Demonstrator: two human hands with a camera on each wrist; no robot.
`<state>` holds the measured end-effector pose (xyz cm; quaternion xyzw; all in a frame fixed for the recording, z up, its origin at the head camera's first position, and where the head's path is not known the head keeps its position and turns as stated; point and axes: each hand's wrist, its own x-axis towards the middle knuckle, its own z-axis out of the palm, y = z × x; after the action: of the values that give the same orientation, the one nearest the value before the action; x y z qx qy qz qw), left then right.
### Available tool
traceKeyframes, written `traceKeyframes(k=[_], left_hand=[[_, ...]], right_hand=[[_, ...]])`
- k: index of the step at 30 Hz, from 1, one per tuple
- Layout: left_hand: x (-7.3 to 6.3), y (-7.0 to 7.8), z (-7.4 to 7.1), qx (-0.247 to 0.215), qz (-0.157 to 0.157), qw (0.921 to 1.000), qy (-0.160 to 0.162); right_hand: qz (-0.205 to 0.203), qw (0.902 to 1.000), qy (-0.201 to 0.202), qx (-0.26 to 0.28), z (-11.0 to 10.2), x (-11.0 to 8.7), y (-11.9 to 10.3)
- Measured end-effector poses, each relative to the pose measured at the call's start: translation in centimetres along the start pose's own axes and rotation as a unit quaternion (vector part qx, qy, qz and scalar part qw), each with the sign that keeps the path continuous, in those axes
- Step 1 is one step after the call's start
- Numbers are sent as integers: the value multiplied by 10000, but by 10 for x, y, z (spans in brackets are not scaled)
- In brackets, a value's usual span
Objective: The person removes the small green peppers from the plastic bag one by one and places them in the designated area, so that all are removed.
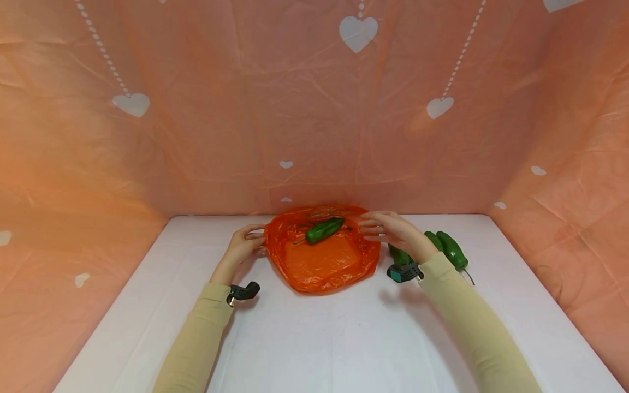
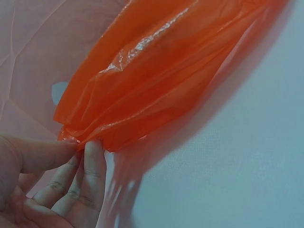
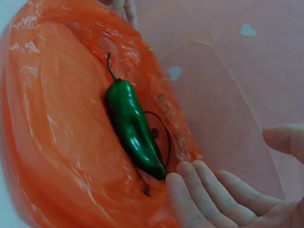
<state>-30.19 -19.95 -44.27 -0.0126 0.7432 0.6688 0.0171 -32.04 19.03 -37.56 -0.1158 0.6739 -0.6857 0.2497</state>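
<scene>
An orange plastic bag (image 1: 321,267) lies spread open on the white table, its mouth facing up. One green chili pepper (image 1: 324,230) with a thin stem rests inside it, towards the far side. At the bag's left rim, my left hand (image 1: 244,244) pinches the gathered plastic between thumb and fingers, as the left wrist view shows. My right hand (image 1: 397,232) is over the bag's right rim with fingers extended and thumb apart, nothing in its grasp. In the right wrist view its fingertips (image 3: 176,185) are close to the pepper's tip; whether they touch the plastic I cannot tell.
Several more green peppers (image 1: 452,251) lie on the table to the right of the bag, partly hidden behind my right hand and wrist. An orange-pink sheet with white hearts (image 1: 357,34) hangs behind the table (image 1: 314,338) and along both sides.
</scene>
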Motion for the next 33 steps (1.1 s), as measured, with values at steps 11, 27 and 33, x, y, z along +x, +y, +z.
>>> traceKeyframes(k=[11, 27, 33], left_hand=[[-2, 3, -1, 17, -29, 10000, -9], [-1, 2, -1, 77, -60, 10000, -15], [0, 1, -1, 29, -78, 10000, -37]], right_hand=[[150, 9988, -7, 469, 19, 23, 11], [493, 9932, 332, 1002, 31, 38, 25], [511, 9874, 330, 1462, 34, 45, 28]])
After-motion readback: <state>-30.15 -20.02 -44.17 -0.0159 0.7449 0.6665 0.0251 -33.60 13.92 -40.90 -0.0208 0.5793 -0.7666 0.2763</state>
